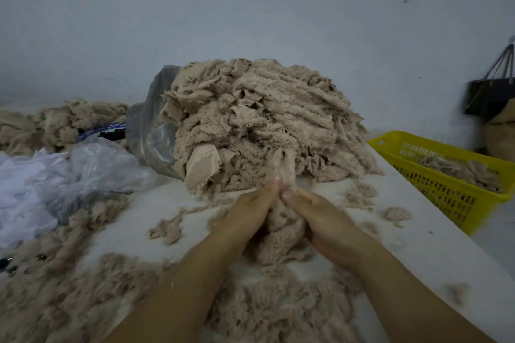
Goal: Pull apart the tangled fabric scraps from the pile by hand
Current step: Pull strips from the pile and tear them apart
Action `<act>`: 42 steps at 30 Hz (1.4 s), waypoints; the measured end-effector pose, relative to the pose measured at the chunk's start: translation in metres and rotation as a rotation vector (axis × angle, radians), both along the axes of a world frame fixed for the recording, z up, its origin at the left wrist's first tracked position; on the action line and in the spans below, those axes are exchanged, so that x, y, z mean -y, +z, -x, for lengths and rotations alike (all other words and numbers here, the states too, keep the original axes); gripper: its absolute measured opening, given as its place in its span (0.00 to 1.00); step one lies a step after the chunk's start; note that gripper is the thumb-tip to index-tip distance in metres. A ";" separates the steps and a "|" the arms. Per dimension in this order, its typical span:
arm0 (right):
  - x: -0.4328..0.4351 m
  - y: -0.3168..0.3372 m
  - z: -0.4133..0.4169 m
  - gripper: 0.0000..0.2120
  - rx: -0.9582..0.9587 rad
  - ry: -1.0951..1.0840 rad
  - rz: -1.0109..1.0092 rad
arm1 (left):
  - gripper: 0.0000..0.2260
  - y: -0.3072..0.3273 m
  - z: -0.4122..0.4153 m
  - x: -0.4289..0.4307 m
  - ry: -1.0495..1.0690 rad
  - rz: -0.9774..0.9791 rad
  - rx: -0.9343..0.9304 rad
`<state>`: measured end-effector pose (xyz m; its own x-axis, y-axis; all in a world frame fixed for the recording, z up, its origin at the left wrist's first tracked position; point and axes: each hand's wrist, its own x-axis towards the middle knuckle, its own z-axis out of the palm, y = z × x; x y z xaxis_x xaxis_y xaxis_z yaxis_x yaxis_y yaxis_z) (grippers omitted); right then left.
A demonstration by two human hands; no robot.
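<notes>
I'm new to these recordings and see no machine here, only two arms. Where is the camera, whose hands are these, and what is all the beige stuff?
There is no robot. A person works with bare hands, and the single picture comes from a wide-angle camera worn on their head, looking forward and down, so the arms entering from below are their own. The left hand and right hand both grip a fuzzy beige clump that seems to reach up into the big pile of fabric scraps. Loose fluff lies on the white table. At right, a yellow basket holds some scraps. Crumpled plastic lies at left.
</notes>
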<state>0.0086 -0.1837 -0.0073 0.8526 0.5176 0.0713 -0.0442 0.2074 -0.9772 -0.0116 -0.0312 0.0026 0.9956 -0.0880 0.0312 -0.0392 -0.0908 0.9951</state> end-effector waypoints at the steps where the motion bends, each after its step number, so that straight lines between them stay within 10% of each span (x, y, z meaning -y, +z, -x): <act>1: -0.002 -0.002 0.002 0.20 0.038 0.021 0.076 | 0.23 0.000 -0.001 0.001 -0.005 0.044 -0.012; 10: -0.005 0.003 0.006 0.23 0.357 0.183 0.665 | 0.10 0.002 -0.010 -0.006 0.136 0.497 -0.278; 16: -0.005 -0.002 -0.002 0.30 -0.012 -0.066 0.217 | 0.16 -0.003 -0.005 -0.003 0.102 -0.315 0.334; 20: -0.001 -0.001 -0.007 0.19 -0.010 -0.298 0.205 | 0.12 -0.009 -0.003 0.007 -0.135 -0.514 0.432; 26: -0.007 0.005 -0.009 0.16 -0.023 -0.592 0.184 | 0.17 -0.006 -0.006 0.004 -0.030 -0.351 0.305; 33: -0.011 0.005 -0.002 0.17 0.165 -0.475 0.251 | 0.15 -0.003 -0.013 0.000 0.228 0.173 -0.065; 42: -0.014 0.001 0.005 0.17 0.565 -0.213 0.580 | 0.18 -0.003 -0.018 -0.005 0.086 0.185 -0.115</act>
